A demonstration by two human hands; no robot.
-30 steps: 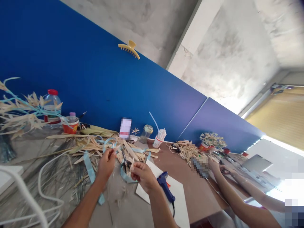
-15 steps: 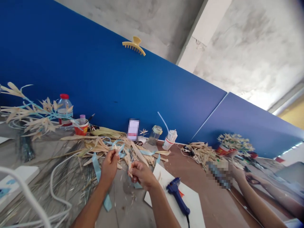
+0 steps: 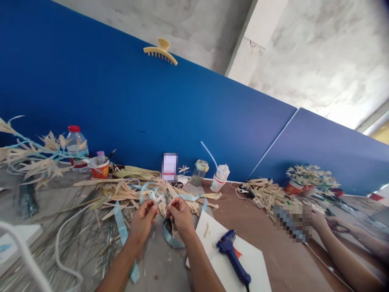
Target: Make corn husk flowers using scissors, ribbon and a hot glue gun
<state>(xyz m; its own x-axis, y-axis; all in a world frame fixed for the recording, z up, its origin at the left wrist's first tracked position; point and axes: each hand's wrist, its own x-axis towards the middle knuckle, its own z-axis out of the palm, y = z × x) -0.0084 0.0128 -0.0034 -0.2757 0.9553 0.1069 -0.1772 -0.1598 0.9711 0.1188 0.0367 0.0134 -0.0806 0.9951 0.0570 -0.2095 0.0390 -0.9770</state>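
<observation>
My left hand (image 3: pixel 146 217) is closed in a pinch at a small pale piece of dried husk (image 3: pixel 156 198). Just right of it, my right hand (image 3: pixel 181 215) pinches a pale husk strip (image 3: pixel 169 206). A dark object (image 3: pixel 168 225) shows beneath the right fingers; its kind and whether they hold it I cannot tell. Light blue ribbon (image 3: pixel 170 240) curves below that hand. Behind both hands lies a heap of dried husk strips (image 3: pixel 127 190) mixed with blue ribbon. Another blue ribbon (image 3: pixel 120 219) runs past my left forearm.
A blue glue gun (image 3: pixel 232 255) lies on a white board (image 3: pixel 255 263) at right. Along the blue partition (image 3: pixel 182 105) stand a phone (image 3: pixel 169 168), a jar (image 3: pixel 199 172) and cups. White cable (image 3: pixel 57 247) and thin wires cover the left side. A co-worker's hand (image 3: pixel 319 221) is far right.
My hands have come closer together, with the fingertips nearly meeting. The ribbon loop under the right hand shows more. The view has shifted slightly.
</observation>
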